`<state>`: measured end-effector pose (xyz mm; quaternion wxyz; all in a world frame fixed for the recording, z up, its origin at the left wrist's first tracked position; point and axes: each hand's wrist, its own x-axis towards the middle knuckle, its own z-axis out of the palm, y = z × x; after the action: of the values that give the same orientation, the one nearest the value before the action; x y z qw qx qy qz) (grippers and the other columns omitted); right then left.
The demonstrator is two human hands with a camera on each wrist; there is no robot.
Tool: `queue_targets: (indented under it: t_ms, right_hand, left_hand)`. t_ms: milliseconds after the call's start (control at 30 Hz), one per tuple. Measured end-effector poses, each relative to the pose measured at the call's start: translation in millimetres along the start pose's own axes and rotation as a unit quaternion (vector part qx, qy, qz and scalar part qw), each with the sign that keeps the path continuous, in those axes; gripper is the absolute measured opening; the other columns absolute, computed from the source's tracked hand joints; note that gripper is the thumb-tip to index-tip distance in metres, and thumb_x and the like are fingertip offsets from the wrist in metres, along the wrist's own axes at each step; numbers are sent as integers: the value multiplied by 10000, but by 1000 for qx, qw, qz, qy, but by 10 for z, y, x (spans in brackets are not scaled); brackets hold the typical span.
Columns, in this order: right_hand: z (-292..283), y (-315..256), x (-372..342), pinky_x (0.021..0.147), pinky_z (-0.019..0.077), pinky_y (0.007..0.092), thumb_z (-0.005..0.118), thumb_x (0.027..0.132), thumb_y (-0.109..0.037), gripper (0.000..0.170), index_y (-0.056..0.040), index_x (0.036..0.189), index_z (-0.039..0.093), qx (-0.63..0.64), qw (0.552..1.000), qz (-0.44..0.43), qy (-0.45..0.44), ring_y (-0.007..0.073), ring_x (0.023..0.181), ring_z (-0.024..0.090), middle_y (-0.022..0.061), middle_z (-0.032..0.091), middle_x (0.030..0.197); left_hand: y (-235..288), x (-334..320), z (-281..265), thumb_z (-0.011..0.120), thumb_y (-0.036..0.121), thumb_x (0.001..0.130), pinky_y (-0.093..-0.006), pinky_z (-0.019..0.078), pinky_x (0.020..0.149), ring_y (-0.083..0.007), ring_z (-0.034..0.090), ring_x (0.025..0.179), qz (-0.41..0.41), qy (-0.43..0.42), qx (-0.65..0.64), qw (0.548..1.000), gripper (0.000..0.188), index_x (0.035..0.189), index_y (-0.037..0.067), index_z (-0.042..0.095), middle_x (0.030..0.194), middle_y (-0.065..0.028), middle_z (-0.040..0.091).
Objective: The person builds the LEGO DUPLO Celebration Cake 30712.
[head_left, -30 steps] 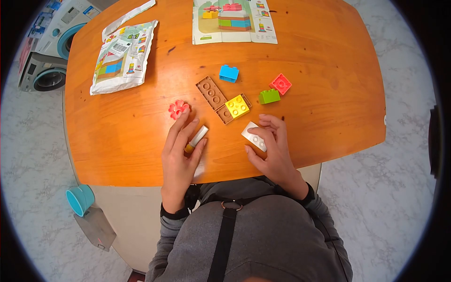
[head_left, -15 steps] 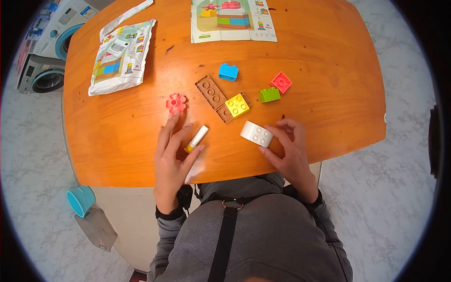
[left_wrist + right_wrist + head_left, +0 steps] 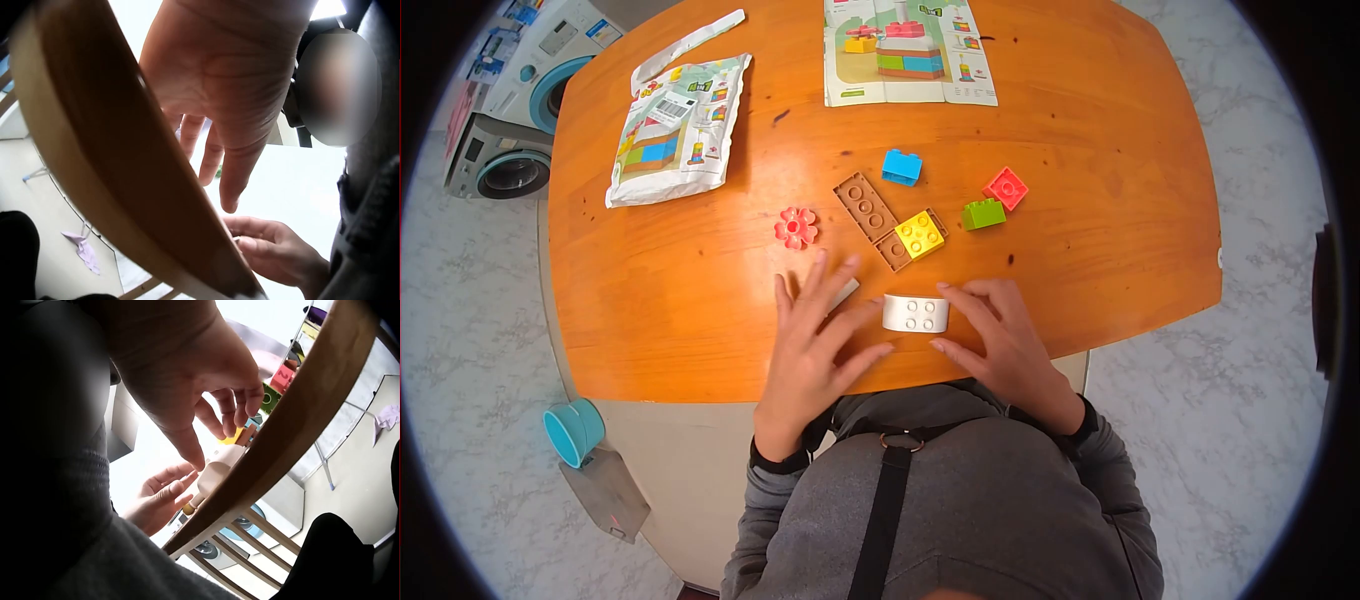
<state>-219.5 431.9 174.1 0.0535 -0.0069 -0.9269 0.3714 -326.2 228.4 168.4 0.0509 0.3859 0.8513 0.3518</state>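
A white brick (image 3: 915,314) with a curved end and studs up lies near the table's front edge, between the two hands. My right hand (image 3: 1008,340) is just right of it, index fingertip and thumb tip by its right corners. To its left, my left hand (image 3: 812,345) is spread with fingers apart over a white stick-shaped piece (image 3: 846,293). Most of that piece is hidden under the fingers; a yellow end (image 3: 188,509) shows in the right wrist view. A red flower piece (image 3: 796,228) lies beyond the left fingertips.
Farther back lie brown plates (image 3: 864,205), a yellow brick (image 3: 920,234) on them, a blue brick (image 3: 902,168), a green brick (image 3: 984,214) and a red brick (image 3: 1006,188). A white bag (image 3: 675,135) and a printed sheet (image 3: 910,55) lie toward the far edge.
The white brick has shifted left and turned until it lies along the table edge. My left hand has come rightward over the stick-shaped piece, away from the flower; my right hand followed the brick leftward.
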Motion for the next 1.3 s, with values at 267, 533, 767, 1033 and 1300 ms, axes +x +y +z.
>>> queue_targets:
  t_ms: [267,533,767,1033,1300]
  right_hand:
    - [-514,-39,329,857,431,356,692,736,-130,461,-11,1159,550,-180,979,-96,8,290,990,477,114,514,1130]
    - [-312,-34,768,882,424,344,673,750,-174,437,7,1133,568,-253,941,-224,-33,280,1020,469,122,526,1147]
    - [-219,155,792,878,421,356,693,730,-148,451,-20,1144,569,-255,938,-229,-55,282,997,472,98,540,1049]
    - [-499,172,891,847,423,355,708,716,-128,469,-38,1149,550,-228,964,-139,-2,263,964,484,87,550,972]
    - [-367,340,1075,868,408,367,710,729,-153,485,-33,1157,515,-241,961,-134,-25,274,983,489,106,552,996]
  left_hand:
    - [163,65,280,729,172,731,-621,226,1023,-243,527,1071,90,-55,-36,994,347,1067,169,638,1160,-58,548]
    - [96,-43,351,666,100,766,-590,239,1031,-195,543,1023,94,0,28,995,296,1050,179,645,1099,-31,563]
    - [33,-52,354,666,114,771,-578,232,1038,-187,550,982,75,16,23,997,284,1048,176,649,1079,-13,576]
    - [20,-26,381,717,119,735,-581,175,1066,-189,560,986,69,18,8,997,328,1050,189,654,1089,-5,592]
    - [-3,-39,399,735,173,738,-566,175,1072,-182,566,1032,52,30,-6,998,428,1143,145,599,1141,-14,590]
